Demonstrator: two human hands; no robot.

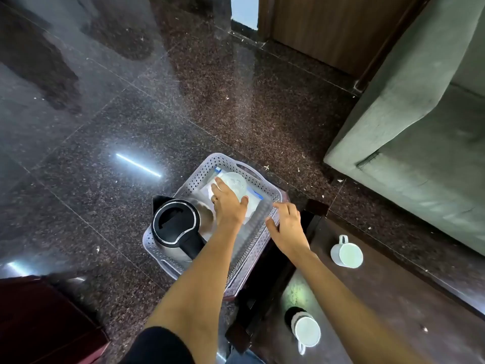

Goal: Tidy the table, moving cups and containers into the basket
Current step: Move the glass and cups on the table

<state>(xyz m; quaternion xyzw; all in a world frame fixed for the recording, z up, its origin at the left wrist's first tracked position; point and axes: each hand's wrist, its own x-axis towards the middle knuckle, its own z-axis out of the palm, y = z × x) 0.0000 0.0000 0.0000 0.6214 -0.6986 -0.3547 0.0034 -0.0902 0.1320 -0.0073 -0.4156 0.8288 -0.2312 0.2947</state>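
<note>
The left grip (pixel 228 203) clasps a clear ribbed container (pixel 235 181) from above, inside the basket (pixel 193 168) beside the kettle (pixel 175 223). The container looks brittle, slick and probably light, so a hold across its sides suits. The right grip (pixel 287 227) rests loose-fingered on the basket's right rim.

Overall: the room was dim around me, lit weakly from overhead
Glare: a ceiling tube showed as a bright streak (pixel 138 165) on the polished floor (pixel 105 114)
Table: a pale patch of light lay on the dark table (pixel 393 298) near me
Focus: everything looked slightly soft and smeared
Edges: my wide lens bent the floor seams and the sofa (pixel 420 127) outward
</note>
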